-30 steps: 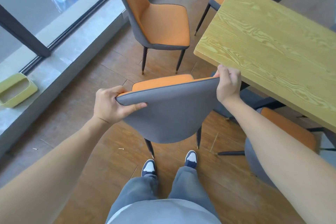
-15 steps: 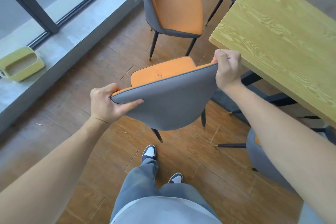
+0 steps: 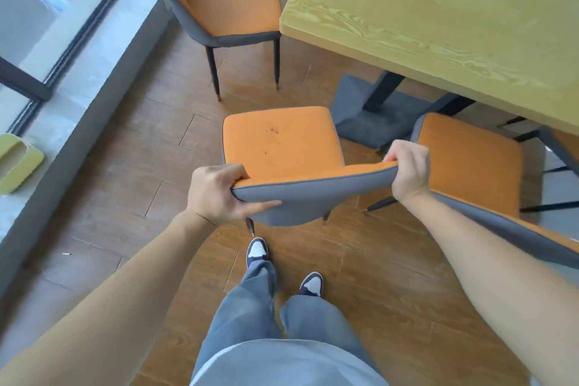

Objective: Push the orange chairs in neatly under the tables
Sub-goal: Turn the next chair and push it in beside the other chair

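An orange chair with a grey back stands in front of me on the wooden floor, clear of the table. My left hand grips the left end of its backrest top. My right hand grips the right end. The light wooden table fills the upper right. A second orange chair sits to the right, partly under the table's near edge, behind my right forearm. A third orange chair stands at the table's left end, its seat facing the table.
The table's dark base lies on the floor just beyond the held chair. A grey sill and window run along the left, with a yellow-green container on the sill. My feet stand right behind the chair.
The chair I hold has come back from the table corner and now shows its whole seat. I stepped sideways, so the table and the chair under it moved into view.
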